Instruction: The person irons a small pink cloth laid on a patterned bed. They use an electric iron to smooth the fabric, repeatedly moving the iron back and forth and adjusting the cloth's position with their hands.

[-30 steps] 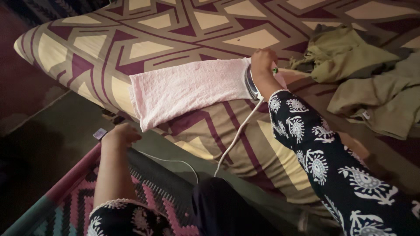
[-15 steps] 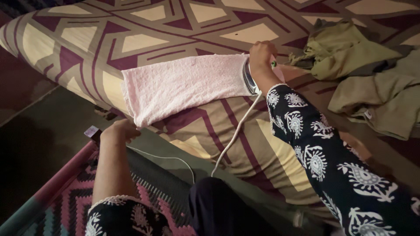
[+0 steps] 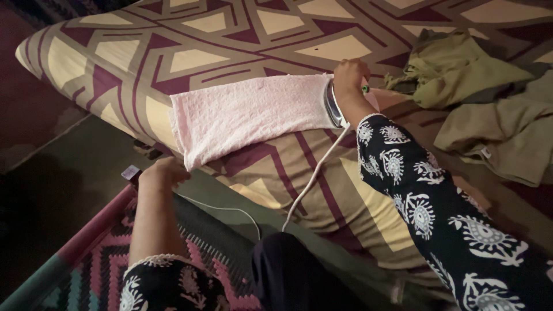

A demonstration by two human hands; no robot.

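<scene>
A pink textured cloth (image 3: pixel 247 115) lies spread flat on a mattress with a brown, cream and maroon geometric cover (image 3: pixel 190 52). My right hand (image 3: pixel 349 78) grips the handle of an electric iron (image 3: pixel 333 106), which rests on the cloth's right end. Its white cord (image 3: pixel 311 178) trails down toward me. My left hand (image 3: pixel 164 173) rests with curled fingers on the floor just below the cloth's lower left corner, beside the mattress edge, holding nothing that I can see.
Olive-green garments (image 3: pixel 461 69) lie crumpled on the mattress at the right, with another beige-green piece (image 3: pixel 501 138) below them. A woven pink and teal mat (image 3: pixel 98 253) covers the floor at lower left. A small pale tag-like object (image 3: pixel 131 172) lies near my left hand.
The view has shifted slightly. My right hand and the iron stay at the cloth's right end, and my left hand stays near the cloth's lower corner.
</scene>
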